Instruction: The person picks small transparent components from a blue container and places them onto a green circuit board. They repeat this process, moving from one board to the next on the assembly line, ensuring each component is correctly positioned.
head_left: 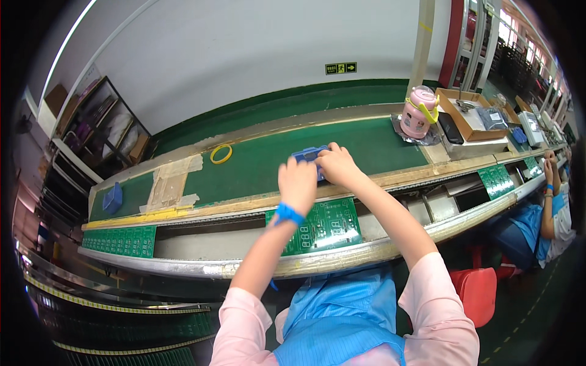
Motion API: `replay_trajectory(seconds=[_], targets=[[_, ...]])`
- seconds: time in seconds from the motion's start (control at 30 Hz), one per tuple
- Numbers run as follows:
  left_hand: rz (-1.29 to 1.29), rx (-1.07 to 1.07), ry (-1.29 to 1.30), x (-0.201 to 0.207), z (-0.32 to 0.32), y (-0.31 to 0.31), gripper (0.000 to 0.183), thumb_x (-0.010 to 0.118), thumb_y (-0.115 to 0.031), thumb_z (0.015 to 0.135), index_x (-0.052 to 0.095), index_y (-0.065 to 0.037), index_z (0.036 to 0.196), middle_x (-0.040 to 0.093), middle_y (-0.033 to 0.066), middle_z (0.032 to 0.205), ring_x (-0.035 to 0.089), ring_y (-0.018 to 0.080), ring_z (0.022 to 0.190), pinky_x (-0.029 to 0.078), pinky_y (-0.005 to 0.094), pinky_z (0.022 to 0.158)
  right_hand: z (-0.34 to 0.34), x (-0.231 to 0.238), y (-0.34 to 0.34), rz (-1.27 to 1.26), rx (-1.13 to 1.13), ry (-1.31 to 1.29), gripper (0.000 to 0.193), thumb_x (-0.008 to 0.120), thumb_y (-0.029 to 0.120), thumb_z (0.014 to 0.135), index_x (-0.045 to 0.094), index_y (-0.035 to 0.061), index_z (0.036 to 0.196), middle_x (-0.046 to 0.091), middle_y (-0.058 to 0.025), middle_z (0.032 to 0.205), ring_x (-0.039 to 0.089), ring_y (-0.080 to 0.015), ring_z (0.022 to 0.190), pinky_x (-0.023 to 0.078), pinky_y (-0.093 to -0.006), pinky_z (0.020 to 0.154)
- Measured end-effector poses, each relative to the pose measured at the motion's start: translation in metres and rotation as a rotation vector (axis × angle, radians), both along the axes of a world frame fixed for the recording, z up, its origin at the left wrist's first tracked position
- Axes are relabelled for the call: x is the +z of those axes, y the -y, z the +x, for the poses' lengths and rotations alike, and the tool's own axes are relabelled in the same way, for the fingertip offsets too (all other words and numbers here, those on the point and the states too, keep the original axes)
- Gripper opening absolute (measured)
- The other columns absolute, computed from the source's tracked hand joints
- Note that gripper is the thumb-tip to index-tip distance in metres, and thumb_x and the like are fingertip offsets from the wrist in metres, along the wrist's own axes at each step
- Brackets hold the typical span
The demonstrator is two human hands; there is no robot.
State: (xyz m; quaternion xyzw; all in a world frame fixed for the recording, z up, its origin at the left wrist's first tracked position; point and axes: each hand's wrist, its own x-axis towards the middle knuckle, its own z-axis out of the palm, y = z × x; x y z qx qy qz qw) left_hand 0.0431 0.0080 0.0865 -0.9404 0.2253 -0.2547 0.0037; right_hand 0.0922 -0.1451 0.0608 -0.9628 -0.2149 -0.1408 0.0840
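Note:
A small blue plastic bin point(309, 154) stands on the green bench top in front of me, and both my hands are at it. My left hand point(297, 185), with a blue band round its wrist, is at the bin's near left side; its fingers are smeared by motion. Over the bin's right side, my right hand point(337, 165) has its fingers curled down; whatever they hold is hidden. Below my hands, a green circuit board panel point(329, 224) with white digit displays lies across the conveyor rails, partly covered by my left forearm.
Another panel of green boards point(122, 241) sits at the rail's left end, and one point(495, 181) at the right. A yellow tape roll point(221, 154), blue bin point(113, 198), pink jug point(420, 113), black phone point(450, 128) and cardboard box point(473, 116) stand on the bench. Another person point(552, 213) sits far right.

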Motion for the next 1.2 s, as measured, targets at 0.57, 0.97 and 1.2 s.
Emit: replay_trajectory(seconds=[0.57, 0.97, 1.2], targets=[[-0.352, -0.145, -0.027, -0.085, 0.054, -0.011, 0.051, 0.057, -0.001, 0.085, 0.046, 0.0, 0.135, 0.047, 0.0162, 0.133, 0.057, 0.0358, 0.11, 0.052, 0.0423, 0.092, -0.003, -0.054, -0.004, 0.044, -0.027, 0.43, 0.043, 0.052, 0.011, 0.087, 0.051, -0.0006, 0.129, 0.047, -0.0164, 0.13, 0.047, -0.0382, 0.124, 0.043, -0.0446, 0.101], [-0.029, 0.004, 0.079, -0.078, 0.041, -0.011, 0.019, 0.057, -0.013, 0.087, 0.068, -0.015, 0.102, 0.062, 0.0055, 0.105, 0.057, 0.0288, 0.112, 0.04, 0.054, 0.103, -0.017, -0.047, -0.001, -0.033, -0.051, 0.37, 0.031, 0.057, 0.013, 0.085, 0.069, 0.0081, 0.113, 0.058, -0.0114, 0.13, 0.038, -0.0426, 0.138, 0.031, -0.0567, 0.112], [-0.009, 0.05, 0.085, -0.071, 0.036, -0.009, 0.011, 0.06, -0.013, 0.086, 0.069, -0.012, 0.092, 0.062, 0.0047, 0.106, 0.053, 0.0313, 0.121, 0.033, 0.0653, 0.107, -0.03, -0.033, -0.008, 0.076, -0.065, 0.324, 0.016, 0.067, 0.017, 0.081, 0.075, 0.0066, 0.09, 0.061, -0.0114, 0.129, 0.034, -0.0425, 0.14, 0.027, -0.0572, 0.115]])
